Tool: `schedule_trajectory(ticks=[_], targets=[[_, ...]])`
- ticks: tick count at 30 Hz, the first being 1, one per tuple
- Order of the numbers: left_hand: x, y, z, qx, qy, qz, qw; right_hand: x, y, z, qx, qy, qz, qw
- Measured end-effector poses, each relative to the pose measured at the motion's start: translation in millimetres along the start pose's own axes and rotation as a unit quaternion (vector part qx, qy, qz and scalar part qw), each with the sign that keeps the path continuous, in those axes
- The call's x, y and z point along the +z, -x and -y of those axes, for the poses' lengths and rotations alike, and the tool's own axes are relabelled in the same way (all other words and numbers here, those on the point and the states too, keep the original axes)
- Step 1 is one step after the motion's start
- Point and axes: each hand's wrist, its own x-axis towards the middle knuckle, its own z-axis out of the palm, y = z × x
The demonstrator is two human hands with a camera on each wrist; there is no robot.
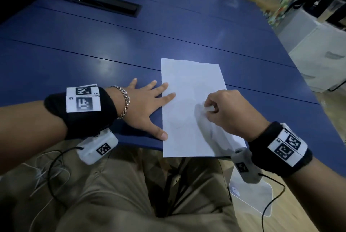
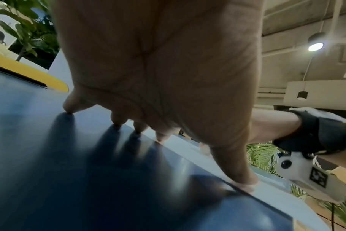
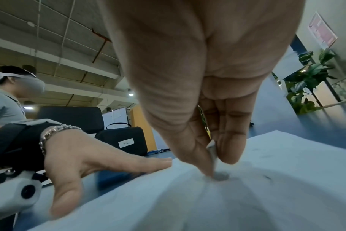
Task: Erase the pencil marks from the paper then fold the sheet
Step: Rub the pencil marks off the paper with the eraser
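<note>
My head camera high, angled down over bench [image 1: 131, 44], both wrist cameras low at bench level, tight behind each palm, all three sharing the paper [image 1: 187, 85].

Eraser [image 3: 212, 154] — mostly hidden by fingers [image 3: 230, 140].

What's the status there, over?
Left hand flat, fingertips pinning the paper edge. Right hand pinching eraser, pressed on the sheet. Paper unfolded. Nothing in the way.

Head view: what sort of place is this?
Probably a shared office or workspace: a long blue table with a recessed cable slot, white cabinets, and potted plants.
</note>
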Motion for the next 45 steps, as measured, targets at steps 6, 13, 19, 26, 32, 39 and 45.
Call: schedule_trajectory(ticks=[6, 13, 19, 26, 32, 39, 45], targets=[[5, -7, -4, -0.027, 0.023, -0.006, 0.999, -3, -10, 29, -0.054, -0.032, 0.02, 0.998], [7, -8, -5, -0.048, 0.024, -0.006, 0.999, 4, -28, 50, -0.057, -0.054, 0.001, 0.997], [5, -9, -6, -0.051, 0.036, -0.003, 0.998, 11, -12, 73, -0.151, -0.021, 0.033, 0.988], [4, -8, -7, -0.055, 0.032, 0.003, 0.998, 10, -20, 70, -0.116, -0.014, 0.003, 0.993], [4, -8, -8, -0.057, 0.024, 0.011, 0.998, 6, -26, 59, -0.095, -0.03, 0.027, 0.995], [4, -9, -7, -0.054, 0.022, 0.01, 0.998, 5, -14, 70, -0.149, -0.024, 0.063, 0.986], [3, -9, -7, -0.059, 0.021, 0.019, 0.998, 2, -29, 63, -0.111, -0.001, 0.023, 0.994]])
